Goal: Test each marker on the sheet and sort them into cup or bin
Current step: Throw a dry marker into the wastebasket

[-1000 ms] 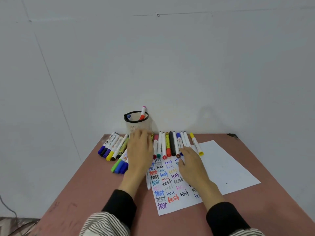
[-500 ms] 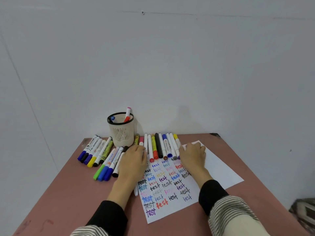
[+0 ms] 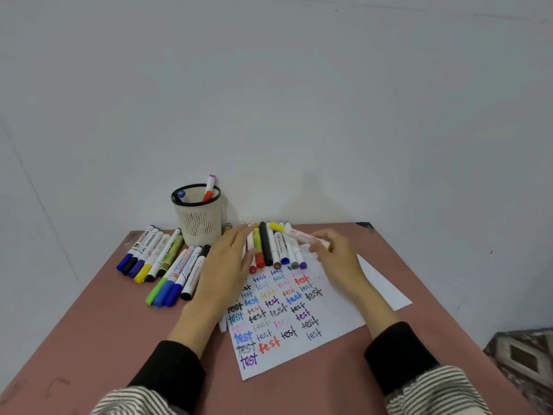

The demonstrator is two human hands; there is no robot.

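Observation:
A white sheet (image 3: 335,304) covered with coloured "test" words lies on the brown table (image 3: 98,339). A row of capped markers (image 3: 270,247) lies along the sheet's far edge. My right hand (image 3: 338,259) pinches a white marker with a yellow cap (image 3: 291,233), lifted above the row. My left hand (image 3: 227,265) rests with straight fingers on the row's left end. A beige mesh cup (image 3: 199,217) with a black rim stands at the back, holding a red marker (image 3: 209,188) and a blue one (image 3: 180,193).
Two more bunches of markers lie left of the sheet, one (image 3: 149,254) by the table's left edge and another (image 3: 179,277) nearer my left hand. A white wall rises right behind the table. Patterned floor (image 3: 526,357) shows at the lower right.
My right hand has picked the yellow-capped marker out of the row's right end and lifted it. My left hand slid forward onto the row. The camera has shifted.

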